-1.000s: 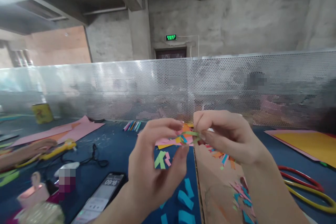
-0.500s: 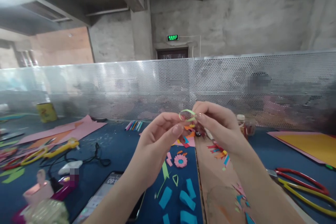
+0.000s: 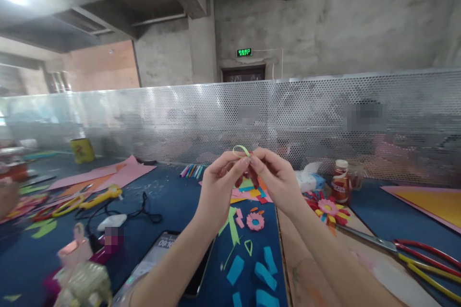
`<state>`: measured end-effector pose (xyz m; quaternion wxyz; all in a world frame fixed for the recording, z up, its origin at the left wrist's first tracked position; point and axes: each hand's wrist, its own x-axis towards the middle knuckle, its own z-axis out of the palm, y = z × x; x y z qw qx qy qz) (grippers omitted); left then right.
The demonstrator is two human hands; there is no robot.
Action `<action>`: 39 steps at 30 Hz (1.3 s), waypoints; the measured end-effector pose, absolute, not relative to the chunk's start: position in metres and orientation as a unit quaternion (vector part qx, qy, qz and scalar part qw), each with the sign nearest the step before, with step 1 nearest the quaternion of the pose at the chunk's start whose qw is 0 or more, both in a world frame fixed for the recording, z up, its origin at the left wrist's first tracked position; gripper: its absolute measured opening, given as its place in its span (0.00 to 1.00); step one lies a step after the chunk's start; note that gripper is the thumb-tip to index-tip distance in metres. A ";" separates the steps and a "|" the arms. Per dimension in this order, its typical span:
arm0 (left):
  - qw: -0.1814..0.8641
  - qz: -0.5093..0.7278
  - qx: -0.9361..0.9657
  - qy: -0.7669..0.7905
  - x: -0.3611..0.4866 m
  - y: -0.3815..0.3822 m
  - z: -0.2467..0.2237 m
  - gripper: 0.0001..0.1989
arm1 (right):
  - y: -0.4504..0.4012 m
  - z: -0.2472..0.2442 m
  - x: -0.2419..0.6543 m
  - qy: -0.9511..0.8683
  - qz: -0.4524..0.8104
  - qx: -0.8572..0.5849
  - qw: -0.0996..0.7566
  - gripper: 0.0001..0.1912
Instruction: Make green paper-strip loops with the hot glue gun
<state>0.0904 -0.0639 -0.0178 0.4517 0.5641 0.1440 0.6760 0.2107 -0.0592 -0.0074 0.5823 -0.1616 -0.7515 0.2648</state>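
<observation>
A thin light-green paper strip (image 3: 240,149), bent into a loop, is pinched between the fingertips of my left hand (image 3: 224,180) and my right hand (image 3: 275,180). Both hands meet above the blue table, fingertips touching or nearly so. Below them lies a pink paper flower ring with a blue centre (image 3: 255,221). A small green paper triangle loop (image 3: 248,248) and several blue paper pieces (image 3: 265,276) sit nearer to me. Light-green strips (image 3: 233,230) lie just under my left wrist. My right forearm hides part of a brown cardboard sheet (image 3: 300,268).
Right: red-and-yellow-handled scissors (image 3: 396,247), a multicoloured paper flower (image 3: 328,207), a brown bottle (image 3: 340,182). Left: a phone (image 3: 162,249), a yellow glue gun (image 3: 104,196), a black cord (image 3: 146,208), pink paper sheets (image 3: 122,172). A perforated metal screen (image 3: 201,120) stands behind. Another person's hand (image 3: 7,196) shows far left.
My hands have drawn closer together, the right one moving left and down. The green loop stays between them. The view has turned slightly left, and another person's hand now shows at far left.
</observation>
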 end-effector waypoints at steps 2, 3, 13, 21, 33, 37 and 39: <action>0.437 0.670 0.580 0.154 0.087 -0.061 -0.017 0.04 | -0.057 -0.006 0.214 -0.760 0.275 -0.168 0.564 0.10; 0.428 0.666 0.589 0.161 0.085 -0.061 -0.016 0.04 | -0.057 -0.005 0.216 -0.769 0.282 -0.170 0.548 0.10; 0.246 0.610 0.711 0.248 0.078 -0.067 -0.008 0.05 | -0.058 0.012 0.242 -0.766 0.214 -0.203 0.571 0.06; 0.220 0.579 0.744 0.250 0.079 -0.067 -0.011 0.04 | -0.063 0.014 0.242 -0.790 0.186 -0.198 0.550 0.04; 0.187 0.567 0.753 0.275 0.080 -0.067 -0.011 0.04 | -0.061 0.013 0.244 -0.792 0.159 -0.219 0.547 0.04; 0.184 0.566 0.753 0.279 0.081 -0.066 -0.011 0.04 | -0.061 0.013 0.242 -0.786 0.149 -0.226 0.555 0.04; 0.183 0.564 0.754 0.282 0.081 -0.066 -0.011 0.04 | -0.061 0.013 0.242 -0.783 0.148 -0.228 0.560 0.04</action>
